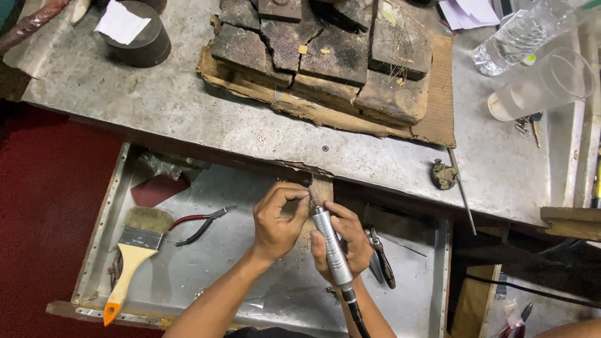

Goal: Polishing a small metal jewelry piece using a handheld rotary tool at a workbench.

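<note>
Right hand (341, 241): reaches up from the bottom edge, fingers curled tight around a silver rotary handpiece (332, 250) held like a pen, its tip pointing up and away.
Left hand (278, 219): just beside the right, thumb and forefinger pinched together at the tool's tip; whatever small piece it pinches is too small to make out.
Handpiece: slim ribbed metal barrel, black cord (357, 316) running from its rear end down toward the body.
Wooden peg (322, 188): a worn block jutting from the counter's front edge; both hands work right against it.
Drawer (188, 263): open metal tray under the hands, holding a flat paintbrush (134, 250) with a pale wooden handle and orange tip, red-handled pliers (200, 224) to the left, and dark pliers (382, 260) to the right.
Counter (156, 94): grey scuffed metal sheet beyond the drawer.
Charred blocks (332, 56): cracked, blackened slabs on a wooden board, mid-counter.
Dark round tin (141, 40): far left, a white paper scrap on its top.
Clear plastic bottle (523, 34): far right, lying tilted.
Clear glass (541, 84): on its side below the bottle.
</note>
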